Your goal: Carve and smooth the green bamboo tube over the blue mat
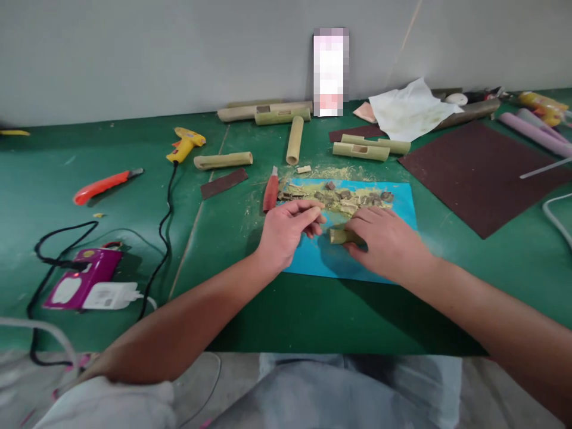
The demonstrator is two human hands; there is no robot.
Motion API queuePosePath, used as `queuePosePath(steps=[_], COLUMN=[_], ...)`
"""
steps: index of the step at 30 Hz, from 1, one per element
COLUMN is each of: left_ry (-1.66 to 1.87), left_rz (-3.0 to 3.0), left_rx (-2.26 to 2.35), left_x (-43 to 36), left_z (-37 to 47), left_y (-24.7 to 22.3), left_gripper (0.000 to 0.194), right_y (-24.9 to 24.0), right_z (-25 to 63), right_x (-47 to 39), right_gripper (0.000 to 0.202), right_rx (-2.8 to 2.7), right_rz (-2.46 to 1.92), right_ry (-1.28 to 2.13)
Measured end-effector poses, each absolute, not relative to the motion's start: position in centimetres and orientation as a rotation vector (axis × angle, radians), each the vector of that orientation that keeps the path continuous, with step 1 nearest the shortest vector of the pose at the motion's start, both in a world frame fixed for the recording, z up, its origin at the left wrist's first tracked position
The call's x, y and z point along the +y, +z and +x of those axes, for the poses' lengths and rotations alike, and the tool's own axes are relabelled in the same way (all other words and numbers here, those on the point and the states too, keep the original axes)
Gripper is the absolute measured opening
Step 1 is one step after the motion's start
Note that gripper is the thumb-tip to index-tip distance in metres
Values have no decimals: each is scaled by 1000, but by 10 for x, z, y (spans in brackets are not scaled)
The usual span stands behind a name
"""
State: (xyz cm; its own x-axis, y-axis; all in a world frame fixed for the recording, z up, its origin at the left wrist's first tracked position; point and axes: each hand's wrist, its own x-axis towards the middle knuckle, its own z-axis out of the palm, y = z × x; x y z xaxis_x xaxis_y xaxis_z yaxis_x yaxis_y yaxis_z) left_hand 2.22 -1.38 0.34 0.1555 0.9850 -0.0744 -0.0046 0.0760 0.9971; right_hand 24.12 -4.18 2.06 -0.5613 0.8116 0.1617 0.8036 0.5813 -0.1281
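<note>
My right hand (386,241) is wrapped over a short bamboo tube (338,236) just above the blue sheet (308,256); its fingers hide most of the tube. To the left of it, my left hand (292,229) is closed with thumb and forefinger pressed together, and anything between them is too small to make out. Beyond both hands, chips and dark scraps (346,196) lie with pale green dust on the sheet. A red-handled knife (270,192) rests by the sheet's left edge, near my left hand.
Several cut bamboo tubes (294,141) lie toward the wall. At left are a yellow glue gun (185,145), an orange cutter (105,186) and a purple power strip (84,277) with cords. A dark brown sheet (485,179) and white tissue (409,110) occupy the right.
</note>
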Motion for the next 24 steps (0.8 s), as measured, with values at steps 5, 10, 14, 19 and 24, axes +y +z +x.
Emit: queuePosePath(steps=[5, 10, 14, 19, 24], left_ry=[1023, 971, 933, 804, 799], left_rz=[1461, 1574, 1579, 1824, 2062], left_rx=[1146, 1129, 1136, 1150, 1135], left_x=[-14, -11, -8, -13, -20], left_z=[18, 15, 15, 17, 15], left_y=[11, 19, 23, 21, 16], left_gripper=[27, 23, 24, 25, 23], right_y=[18, 11, 11, 8, 3], right_z=[236, 237, 243, 248, 247], right_x=[-31, -32, -30, -31, -35], right_gripper=[9, 9, 10, 12, 12], right_rx=[-2632, -2578, -2625, -2592, -2495], right_rz=[-1361, -1366, -1267, -1247, -1195], right_ry=[80, 161, 218, 246, 325])
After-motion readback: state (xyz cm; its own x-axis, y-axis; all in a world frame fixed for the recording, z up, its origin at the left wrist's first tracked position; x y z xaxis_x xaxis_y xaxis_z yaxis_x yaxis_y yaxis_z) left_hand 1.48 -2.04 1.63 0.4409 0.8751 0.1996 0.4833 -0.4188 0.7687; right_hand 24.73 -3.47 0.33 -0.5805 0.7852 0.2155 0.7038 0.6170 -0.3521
